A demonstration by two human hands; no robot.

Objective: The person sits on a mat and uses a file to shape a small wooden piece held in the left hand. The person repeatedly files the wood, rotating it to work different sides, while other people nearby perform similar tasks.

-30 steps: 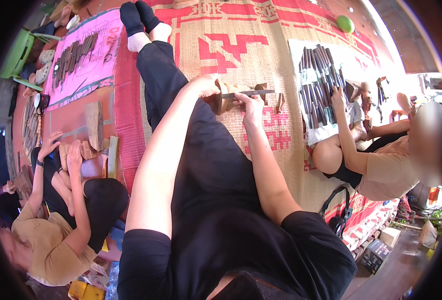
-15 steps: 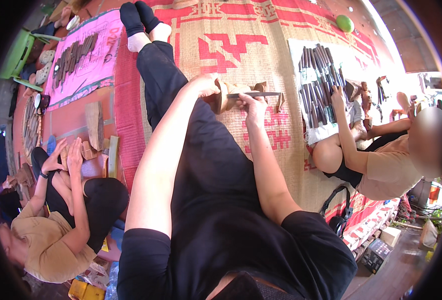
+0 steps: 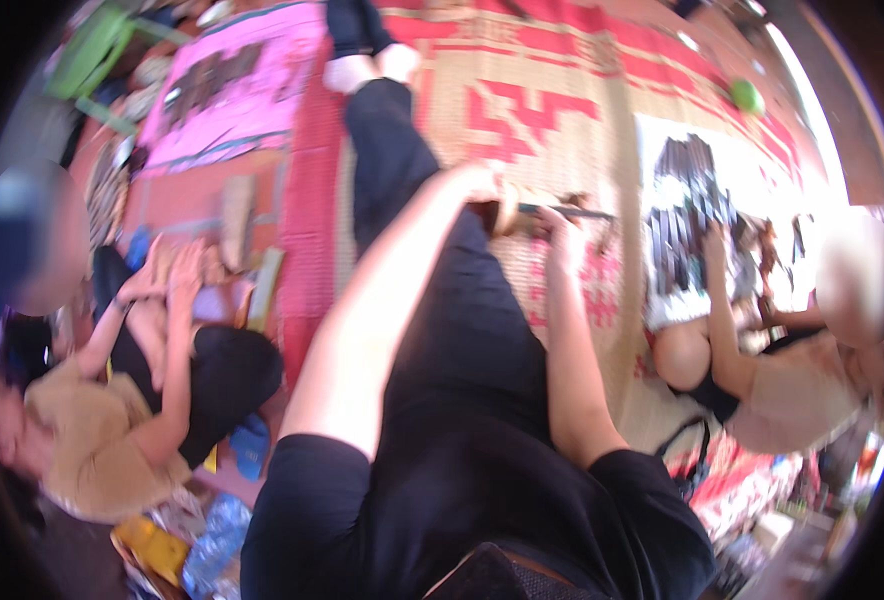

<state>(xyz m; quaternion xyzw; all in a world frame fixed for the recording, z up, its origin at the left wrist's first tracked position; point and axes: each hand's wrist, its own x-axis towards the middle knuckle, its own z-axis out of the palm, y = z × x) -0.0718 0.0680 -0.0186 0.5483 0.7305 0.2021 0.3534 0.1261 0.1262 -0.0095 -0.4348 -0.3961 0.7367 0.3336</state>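
My left hand (image 3: 481,181) is closed on a pale brown carved wood piece (image 3: 507,212) in front of my lap, above the woven mat. In my right hand (image 3: 562,235) is a long, dark, slim tool (image 3: 594,213), perhaps a file or chisel. The tool lies crosswise, its left end against or beside the wood and its other end pointing right. Motion blur hides the contact and the exact shape of both things. Small brown wood parts (image 3: 577,200) show just behind the tool.
Right of me, a co-worker's hand (image 3: 714,240) reaches to dark-handled tools (image 3: 684,190) on a white cloth. At left another co-worker holds both hands together (image 3: 177,272) near wood blocks. Further off lie a pink cloth (image 3: 272,100) with tools and a green round object (image 3: 747,97).
The whole view has shifted, so everything appears further right and lower, and is more blurred. My hands still hold the wood piece and the dark tool.
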